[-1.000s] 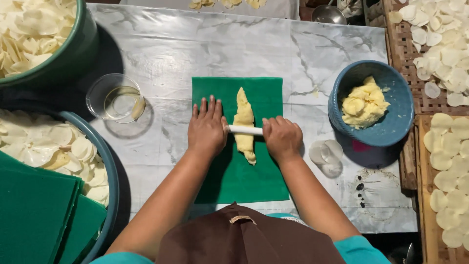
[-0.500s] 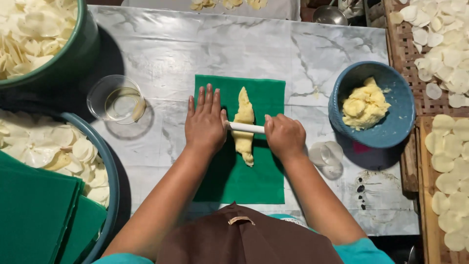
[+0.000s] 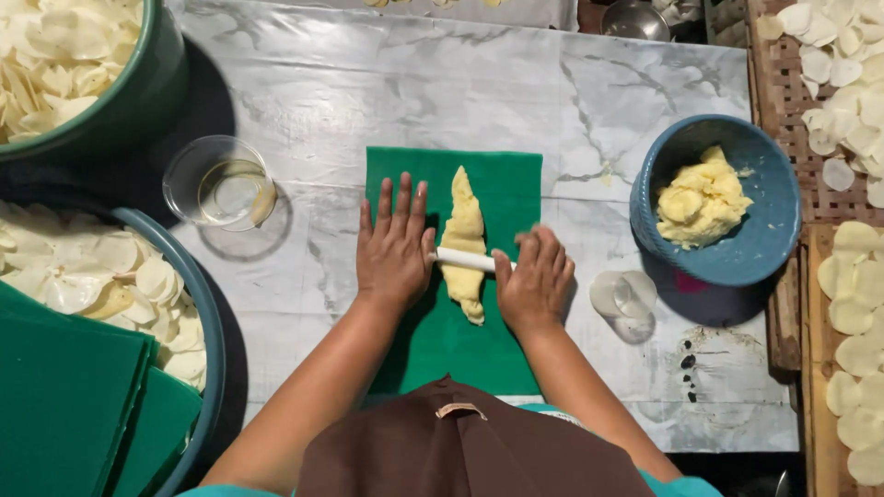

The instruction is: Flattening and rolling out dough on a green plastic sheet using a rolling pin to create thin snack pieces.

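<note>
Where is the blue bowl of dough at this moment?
In the head view, the blue bowl sits on the marble table at the person's right, beyond the right hand, just above a small clear lid.

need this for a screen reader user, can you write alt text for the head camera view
Seen from above, a person's left hand and right hand press a thin white rolling pin across a long strip of yellow dough on a green mat. A blue bowl of dough sits right, a glass bowl left, on a marble-patterned table.
</note>
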